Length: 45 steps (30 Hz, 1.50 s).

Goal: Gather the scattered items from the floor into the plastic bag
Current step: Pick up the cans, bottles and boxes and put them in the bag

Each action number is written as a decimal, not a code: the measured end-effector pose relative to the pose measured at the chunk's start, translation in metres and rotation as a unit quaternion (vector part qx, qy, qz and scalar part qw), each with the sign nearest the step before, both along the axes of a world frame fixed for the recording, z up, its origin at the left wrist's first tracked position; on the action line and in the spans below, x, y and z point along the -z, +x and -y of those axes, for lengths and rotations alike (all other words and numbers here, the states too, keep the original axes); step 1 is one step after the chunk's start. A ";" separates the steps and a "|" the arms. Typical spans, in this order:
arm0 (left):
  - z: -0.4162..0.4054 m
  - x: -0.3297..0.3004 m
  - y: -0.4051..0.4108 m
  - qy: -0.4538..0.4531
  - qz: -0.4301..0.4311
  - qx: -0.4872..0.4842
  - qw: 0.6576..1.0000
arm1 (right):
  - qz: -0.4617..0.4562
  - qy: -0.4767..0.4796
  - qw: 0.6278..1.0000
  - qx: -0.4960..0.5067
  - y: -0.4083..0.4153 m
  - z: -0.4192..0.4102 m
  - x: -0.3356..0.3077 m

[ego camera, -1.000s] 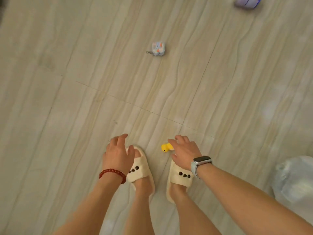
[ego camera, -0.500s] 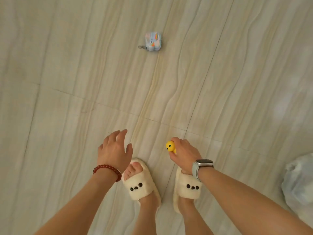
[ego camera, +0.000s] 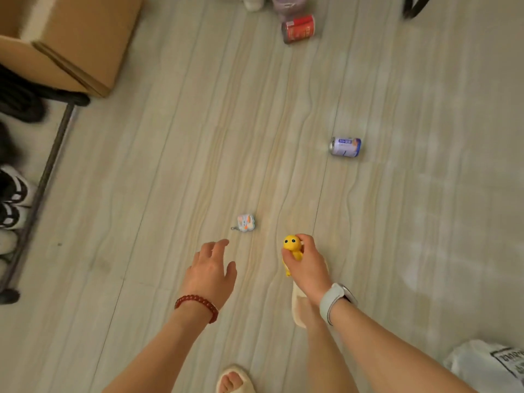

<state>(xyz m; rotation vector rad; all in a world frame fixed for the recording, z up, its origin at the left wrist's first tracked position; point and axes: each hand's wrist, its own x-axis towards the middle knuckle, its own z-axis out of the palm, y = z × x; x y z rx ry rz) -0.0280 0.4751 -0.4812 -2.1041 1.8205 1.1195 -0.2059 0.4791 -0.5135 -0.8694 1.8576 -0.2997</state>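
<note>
Right hand (ego camera: 304, 260) clamps small yellow plastic figure toy (ego camera: 292, 246); loose pinch risks drop. Left hand (ego camera: 211, 269) spread, empty, pale keychain charm (ego camera: 246, 222) at 1 o'clock. White plastic bag (ego camera: 487, 364) at 4 o'clock, far reach.

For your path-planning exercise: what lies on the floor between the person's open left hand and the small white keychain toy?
Nothing: in the head view, only bare floor separates the left hand from the keychain toy.

No text is reading legibly: blurred print is showing on the plastic bag (ego camera: 490, 367) right of the right hand (ego camera: 307, 265), and on the red can (ego camera: 298, 28) and pale can (ego camera: 345, 146) beyond it.
</note>
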 end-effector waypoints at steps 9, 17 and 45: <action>0.109 0.140 -0.055 0.088 0.030 -0.029 0.995 | -0.032 0.031 0.995 -0.088 -0.074 0.095 0.092; 0.092 0.308 -0.037 0.172 0.158 0.148 0.961 | -0.041 0.096 0.990 -0.091 -0.092 0.096 0.231; 0.152 -0.142 -0.174 -0.102 -0.235 -0.085 0.963 | 0.034 -0.117 0.953 0.276 -0.133 0.095 -0.186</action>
